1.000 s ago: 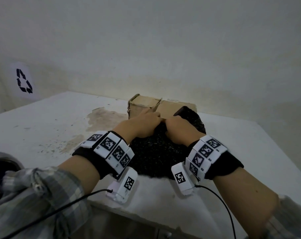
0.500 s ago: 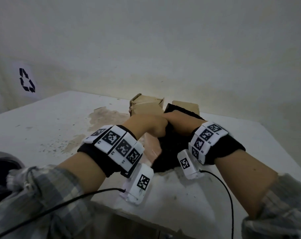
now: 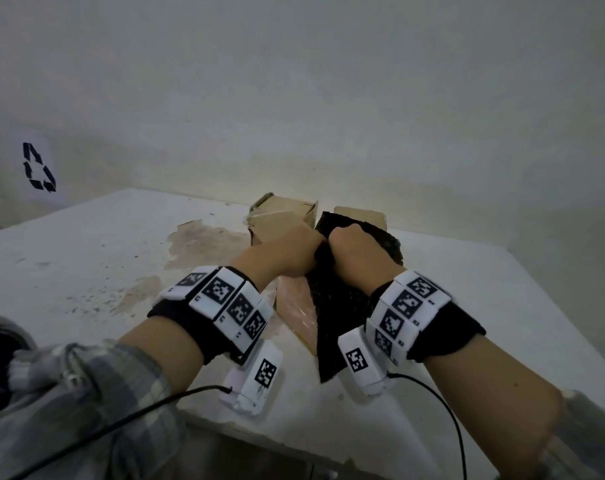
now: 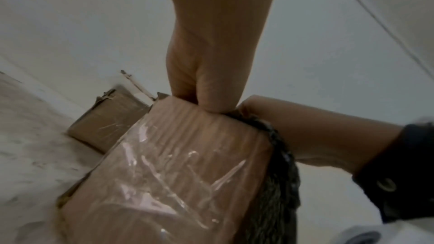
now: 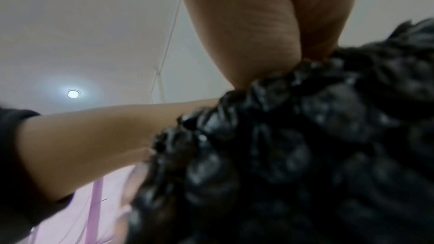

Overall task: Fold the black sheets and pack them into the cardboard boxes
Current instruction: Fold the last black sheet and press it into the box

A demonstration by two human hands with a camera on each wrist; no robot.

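My left hand (image 3: 294,251) grips the top edge of a tape-covered cardboard box (image 3: 294,306) that is tilted up off the white table (image 3: 86,254). In the left wrist view, the thumb (image 4: 211,99) presses on the rim of that cardboard box (image 4: 178,164). My right hand (image 3: 354,247) is fisted round the bunched top of a bubbly black sheet (image 3: 339,306), which hangs down the box's right side. Close up, the black sheet (image 5: 305,155) fills the right wrist view under my right hand (image 5: 270,44). Whether the sheet reaches inside the box is hidden.
Two more cardboard boxes stand behind my hands near the wall, the left box (image 3: 280,216) with open flaps and the right box (image 3: 360,216) partly behind the sheet. A brown stain (image 3: 204,240) marks the table. The table's front edge lies under my wrists.
A second ago the sheet lay spread flat under both hands. Both hands have since lifted and drawn together; the sheet is bunched, and the taped box now shows tilted up beside it.
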